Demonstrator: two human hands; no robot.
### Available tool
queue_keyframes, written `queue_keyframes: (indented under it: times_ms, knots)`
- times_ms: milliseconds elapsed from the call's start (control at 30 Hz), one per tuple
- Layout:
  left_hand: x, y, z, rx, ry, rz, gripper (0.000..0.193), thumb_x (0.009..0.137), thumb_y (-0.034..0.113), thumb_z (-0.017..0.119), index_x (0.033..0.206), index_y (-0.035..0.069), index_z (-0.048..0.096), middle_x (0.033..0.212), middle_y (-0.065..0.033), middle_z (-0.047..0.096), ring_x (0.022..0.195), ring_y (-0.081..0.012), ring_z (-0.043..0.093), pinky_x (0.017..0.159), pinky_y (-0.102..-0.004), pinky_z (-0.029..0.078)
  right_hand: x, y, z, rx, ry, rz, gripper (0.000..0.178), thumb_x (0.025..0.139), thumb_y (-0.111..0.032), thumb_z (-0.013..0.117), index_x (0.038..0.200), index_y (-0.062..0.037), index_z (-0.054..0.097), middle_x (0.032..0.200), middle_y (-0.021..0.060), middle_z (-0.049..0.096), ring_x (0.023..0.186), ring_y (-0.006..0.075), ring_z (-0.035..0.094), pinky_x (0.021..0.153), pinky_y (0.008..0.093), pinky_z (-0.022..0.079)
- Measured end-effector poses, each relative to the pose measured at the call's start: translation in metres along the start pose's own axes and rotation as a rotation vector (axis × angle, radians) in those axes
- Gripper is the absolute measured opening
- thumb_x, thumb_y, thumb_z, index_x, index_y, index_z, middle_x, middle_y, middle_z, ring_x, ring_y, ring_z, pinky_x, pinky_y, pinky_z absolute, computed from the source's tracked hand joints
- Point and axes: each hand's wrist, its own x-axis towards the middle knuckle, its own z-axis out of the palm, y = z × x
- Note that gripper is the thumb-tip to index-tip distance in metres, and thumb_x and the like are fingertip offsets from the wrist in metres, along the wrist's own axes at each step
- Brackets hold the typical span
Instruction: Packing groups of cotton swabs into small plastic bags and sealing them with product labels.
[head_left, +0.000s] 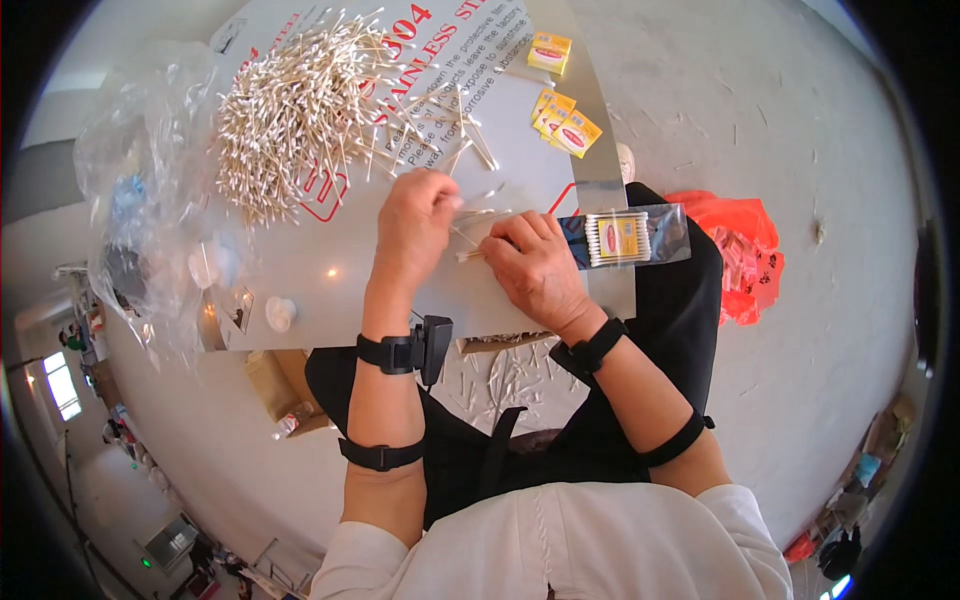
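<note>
My left hand (415,220) is over the metal-topped table, its fingers curled together and their tips blurred, so what they pinch, if anything, is hidden. Close on its right, my right hand (540,268) rests low over the tabletop with bent fingers closed on a few cotton swabs (466,256), whose white tips stick out on the left. Beside the right hand lies a clear plastic sleeve (672,232) containing a row of swabs and a yellow card (618,238). A large heap of loose cotton swabs (295,120) covers the table's far left, with several scattered toward my hands.
Yellow cards (568,124) and a small yellow stack (549,53) lie at the far right of the table (400,300). Crumpled clear plastic (140,200) hangs at the left edge near a small white cup (281,313). A red bag (745,260) sits right of my leg; a cardboard box (280,385) stands below.
</note>
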Motion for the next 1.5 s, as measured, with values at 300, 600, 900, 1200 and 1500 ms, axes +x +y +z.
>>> queue_keyframes:
  times_ms: [300, 600, 900, 1200, 1500]
  knots:
    - [-0.007, -0.008, -0.016, 0.125, 0.000, 0.121, 0.019, 0.071, -0.003, 0.071, 0.087, 0.006, 0.065, 0.092, -0.0069, 0.060, 0.094, -0.0282, 0.056, 0.080, -0.0386, 0.049, 0.000, 0.000, -0.002, 0.022, 0.009, 0.009, 0.015, 0.072, -0.006, 0.065, 0.086, -0.0071, 0.062, 0.090, 0.0046, 0.058, 0.089, 0.0238, 0.056, 0.082, 0.0371, 0.043]
    - [-0.017, -0.022, -0.005, 0.022, 0.047, -0.022, 0.015, 0.073, -0.001, 0.073, 0.081, 0.003, 0.061, 0.084, -0.0060, 0.058, 0.087, -0.0264, 0.056, 0.075, -0.0369, 0.048, 0.000, 0.000, -0.003, 0.025, 0.046, 0.036, 0.015, 0.072, -0.005, 0.065, 0.087, -0.0062, 0.063, 0.090, 0.0052, 0.058, 0.089, 0.0246, 0.055, 0.082, 0.0374, 0.044]
    - [-0.029, -0.018, 0.003, 0.014, 0.019, -0.162, 0.016, 0.075, -0.001, 0.071, 0.086, 0.003, 0.060, 0.084, -0.0096, 0.060, 0.081, -0.0270, 0.060, 0.073, -0.0382, 0.049, 0.000, 0.000, -0.005, 0.036, 0.021, 0.028, 0.014, 0.071, -0.005, 0.065, 0.085, -0.0064, 0.063, 0.090, 0.0053, 0.058, 0.089, 0.0245, 0.055, 0.081, 0.0373, 0.045]
    - [-0.029, -0.003, 0.011, -0.007, 0.107, -0.161, 0.015, 0.077, -0.001, 0.069, 0.089, 0.002, 0.061, 0.086, -0.0105, 0.060, 0.082, -0.0291, 0.061, 0.073, -0.0391, 0.049, 0.000, -0.001, -0.005, 0.046, 0.013, 0.038, 0.016, 0.069, -0.004, 0.067, 0.083, -0.0069, 0.062, 0.090, 0.0055, 0.057, 0.088, 0.0249, 0.055, 0.081, 0.0374, 0.044]
    - [-0.013, 0.002, 0.016, -0.069, 0.131, -0.137, 0.018, 0.080, 0.006, 0.070, 0.095, 0.002, 0.061, 0.087, -0.0110, 0.060, 0.082, -0.0299, 0.061, 0.072, -0.0410, 0.049, 0.000, 0.000, -0.006, 0.045, 0.008, 0.035, 0.016, 0.069, -0.005, 0.068, 0.084, -0.0072, 0.062, 0.090, 0.0053, 0.057, 0.089, 0.0252, 0.055, 0.081, 0.0381, 0.044]
